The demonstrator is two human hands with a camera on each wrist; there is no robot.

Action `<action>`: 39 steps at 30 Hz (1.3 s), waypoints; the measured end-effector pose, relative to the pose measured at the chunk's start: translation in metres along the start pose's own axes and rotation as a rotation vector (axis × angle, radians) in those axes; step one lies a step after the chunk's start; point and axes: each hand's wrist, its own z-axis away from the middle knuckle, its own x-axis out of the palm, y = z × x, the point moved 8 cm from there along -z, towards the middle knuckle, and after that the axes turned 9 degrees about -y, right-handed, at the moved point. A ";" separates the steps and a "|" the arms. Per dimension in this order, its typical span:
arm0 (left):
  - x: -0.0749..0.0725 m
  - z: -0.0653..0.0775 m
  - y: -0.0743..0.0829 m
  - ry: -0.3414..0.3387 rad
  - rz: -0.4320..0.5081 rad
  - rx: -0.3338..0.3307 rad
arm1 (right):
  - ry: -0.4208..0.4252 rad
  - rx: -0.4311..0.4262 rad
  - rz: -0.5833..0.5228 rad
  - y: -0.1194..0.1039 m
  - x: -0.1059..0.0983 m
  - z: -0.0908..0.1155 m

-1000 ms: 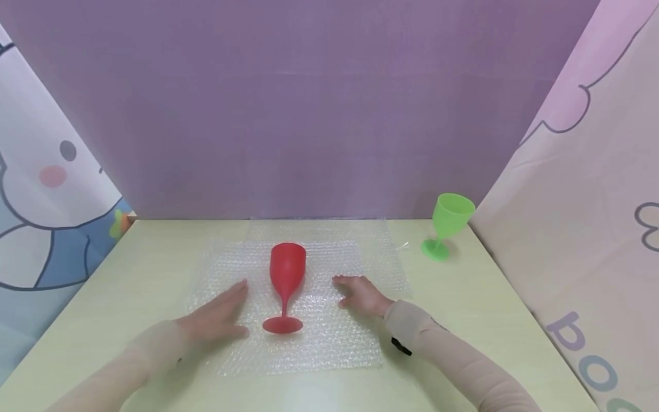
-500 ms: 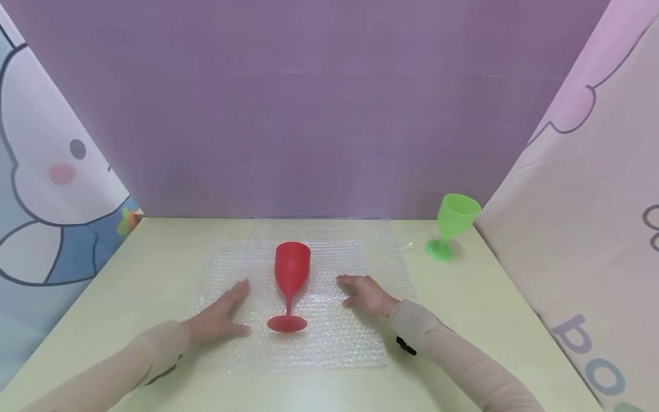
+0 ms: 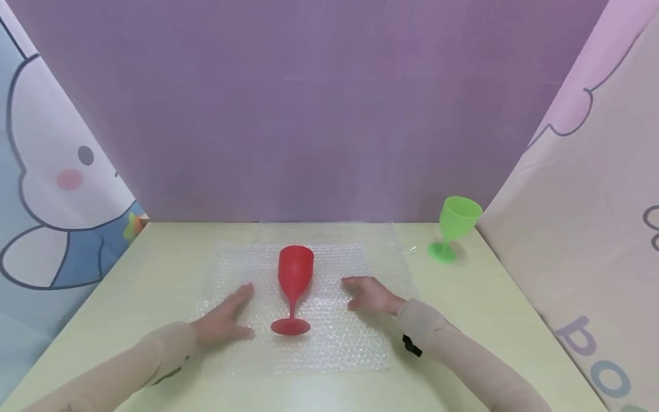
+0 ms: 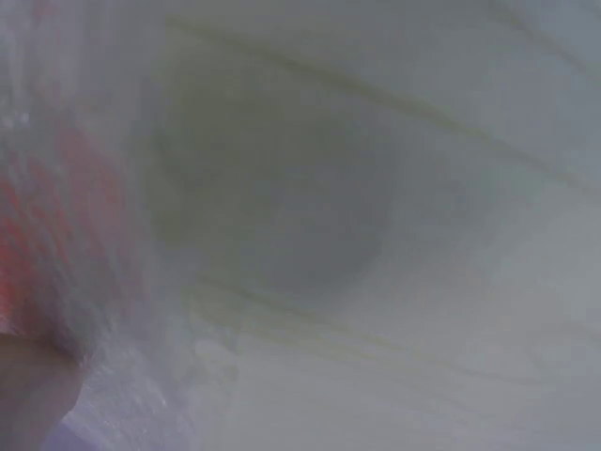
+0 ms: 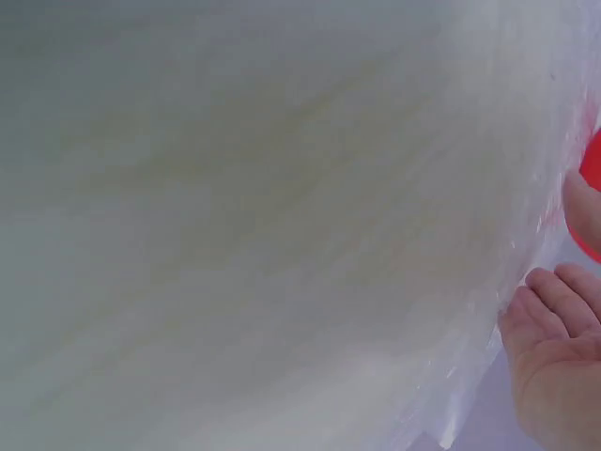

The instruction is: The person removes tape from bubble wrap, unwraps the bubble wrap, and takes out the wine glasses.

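Observation:
A red plastic goblet (image 3: 296, 274) lies on its side on a sheet of bubble wrap (image 3: 329, 349), its round foot toward me and its mouth away. My left hand (image 3: 221, 324), fingers spread, is low at the wrap's left part, a short gap from the goblet. On the other side my right hand (image 3: 373, 296) has its fingers reaching inward over the wrap, apart from the goblet. Neither hand holds anything. In the right wrist view the fingers (image 5: 559, 305) show near the wrap's edge. The left wrist view is blurred, with a bit of hand (image 4: 33, 390) at lower left.
A green goblet (image 3: 457, 218) stands upright at the table's back right. The pale table (image 3: 458, 309) meets a purple backdrop (image 3: 329, 114) behind, with printed cloths on both sides. A second clear sheet (image 3: 381, 232) shows behind the front layer of wrap.
The head view has shifted slightly, moving the scene a little rightward in it. Both hands keep about the same places beside the red goblet.

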 end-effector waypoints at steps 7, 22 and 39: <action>0.000 -0.003 0.003 0.008 -0.002 -0.010 | 0.069 0.009 -0.118 -0.017 -0.025 -0.006; -0.002 -0.002 -0.001 -0.006 0.014 -0.007 | -0.010 0.322 -0.514 -0.043 -0.008 -0.055; 0.005 -0.003 0.003 0.021 0.000 -0.006 | 0.086 0.441 -0.682 -0.047 0.021 -0.076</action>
